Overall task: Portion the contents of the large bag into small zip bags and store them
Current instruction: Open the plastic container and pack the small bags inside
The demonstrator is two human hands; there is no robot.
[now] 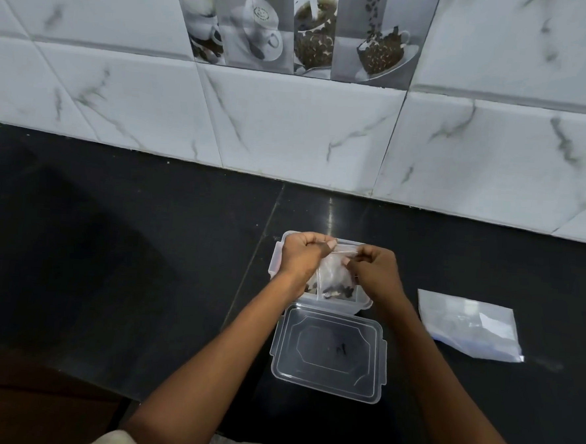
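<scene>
The worktop (pixel 146 247) is showing as black polished stone, glossy and smooth. The container (pixel 279 252) and its lid (pixel 328 354) are looking like clear, smooth plastic. The small zip bag (pixel 333 272) and large bag (pixel 470 325) are showing thin shiny plastic film. The wall tiles (pixel 290 125) are gleaming marble-patterned white.

The countertop (pixel 111 245) is showing a glossy black, crossed by a thin pale seam. The wall tiles (pixel 290 125) are showing white with grey marble veining, and a decorative tile band (pixel 296 30) is displaying grey panels printed with white cups and dark brown coffee beans. The small zip bag (pixel 336 276) is showing clear, with dark contents inside. The container (pixel 279 252) and its lid (pixel 328 354) are showing translucent and colourless, and the large bag (pixel 470 325) is looking clear with whitish glare.
</scene>
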